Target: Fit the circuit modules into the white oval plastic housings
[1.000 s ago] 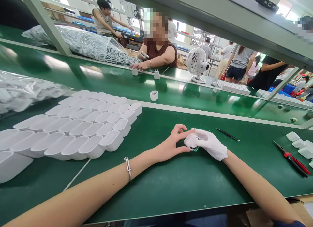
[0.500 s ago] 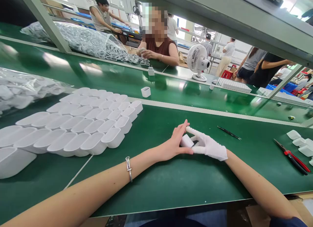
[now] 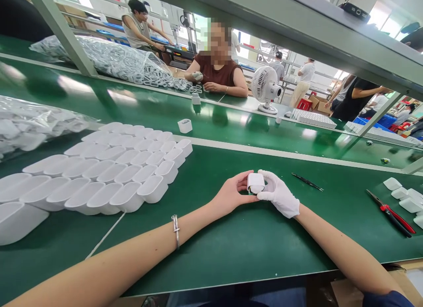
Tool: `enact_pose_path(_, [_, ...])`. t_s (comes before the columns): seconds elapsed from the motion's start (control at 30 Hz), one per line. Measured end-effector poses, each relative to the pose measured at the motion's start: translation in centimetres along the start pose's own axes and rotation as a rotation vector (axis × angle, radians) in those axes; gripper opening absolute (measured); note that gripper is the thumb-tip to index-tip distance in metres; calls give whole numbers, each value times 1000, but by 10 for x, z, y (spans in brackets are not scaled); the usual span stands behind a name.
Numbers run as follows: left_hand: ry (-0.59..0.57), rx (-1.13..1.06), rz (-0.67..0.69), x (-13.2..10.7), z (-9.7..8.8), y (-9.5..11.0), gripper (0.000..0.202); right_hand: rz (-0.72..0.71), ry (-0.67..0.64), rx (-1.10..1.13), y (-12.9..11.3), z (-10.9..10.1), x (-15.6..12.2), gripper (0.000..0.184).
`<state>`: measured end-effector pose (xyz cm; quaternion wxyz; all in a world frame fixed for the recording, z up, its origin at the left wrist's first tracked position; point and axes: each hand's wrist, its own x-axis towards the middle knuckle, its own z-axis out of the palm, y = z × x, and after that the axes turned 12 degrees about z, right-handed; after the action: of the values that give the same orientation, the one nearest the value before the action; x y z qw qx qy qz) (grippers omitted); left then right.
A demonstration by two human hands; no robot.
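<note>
Between my two hands is a small white plastic housing [image 3: 256, 181], rounded like a charger shell, with a bit of green and yellow showing at its lower edge. My bare left hand [image 3: 233, 191] grips its left side, fingers behind and thumb below. My right hand [image 3: 279, 194], in a white glove, closes on the right side with the thumb in front. Rows of white oval cups [image 3: 153, 186] with open tops stand to the left of my hands. Black tweezers [image 3: 307, 181] lie right of my gloved hand.
Red-and-black pliers [image 3: 391, 214] and several white housings [image 3: 411, 201] lie at the right. On the green belt beyond sits an open white shell [image 3: 185, 125]. A bag of white parts [image 3: 36, 126] is at the left. Across the belt, a person sits near a white fan [image 3: 265, 90].
My hands have turned the white housing more upright, and my gloved fingers have closed round it. The shells on the belt have shifted left. The person opposite has moved their hands apart.
</note>
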<state>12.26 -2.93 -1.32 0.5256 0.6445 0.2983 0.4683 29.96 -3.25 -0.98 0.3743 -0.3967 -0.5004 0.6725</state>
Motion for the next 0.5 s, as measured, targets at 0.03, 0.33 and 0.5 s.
enact_pose_path(0.03, [10, -36, -10, 1, -1, 0, 89, -8, 1, -43, 0, -1, -1, 77])
enact_pose_path(0.33, [13, -112, -17, 2, -3, 1, 56, -442, 63, -907, -10, -10, -15, 53])
enact_pose_path(0.5, [-27, -74, -22, 2, -3, 1, 54, -608, 137, -906, -7, -7, -10, 35])
